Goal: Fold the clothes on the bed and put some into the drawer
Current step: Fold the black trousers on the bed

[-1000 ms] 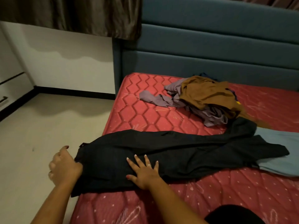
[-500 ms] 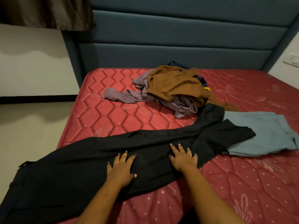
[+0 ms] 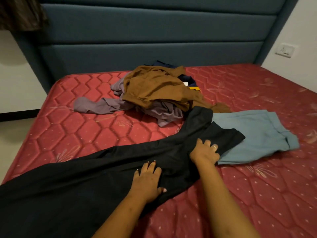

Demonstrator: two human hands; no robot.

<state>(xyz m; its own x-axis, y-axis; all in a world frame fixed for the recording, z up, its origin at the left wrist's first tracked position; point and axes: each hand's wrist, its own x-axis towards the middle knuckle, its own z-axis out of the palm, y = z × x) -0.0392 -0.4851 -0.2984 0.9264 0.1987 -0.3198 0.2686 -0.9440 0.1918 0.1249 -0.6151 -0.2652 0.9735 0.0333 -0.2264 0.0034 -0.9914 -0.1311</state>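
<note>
Long black trousers (image 3: 96, 170) lie stretched across the red mattress (image 3: 257, 194), their left end hanging past the bed's edge. My left hand (image 3: 147, 181) rests flat on the black cloth with fingers straight. My right hand (image 3: 205, 152) sits further right, its fingers curled into the black cloth near its right end. A light blue garment (image 3: 257, 134) lies partly under that end. Behind it is a heap: a brown garment (image 3: 154, 86) on top, a grey-purple one (image 3: 106, 105) below, and a dark blue piece (image 3: 187, 78) peeking out.
A padded blue headboard (image 3: 145, 40) closes the far side of the bed. A white wall with a socket (image 3: 283, 50) is at the right. Pale floor (image 3: 13, 131) runs along the bed's left side, under a dark curtain (image 3: 20, 12).
Both hands have slid to the right along the black trousers. My left hand let go of the left end and now lies flat. My right hand went from flat to gripping the cloth.
</note>
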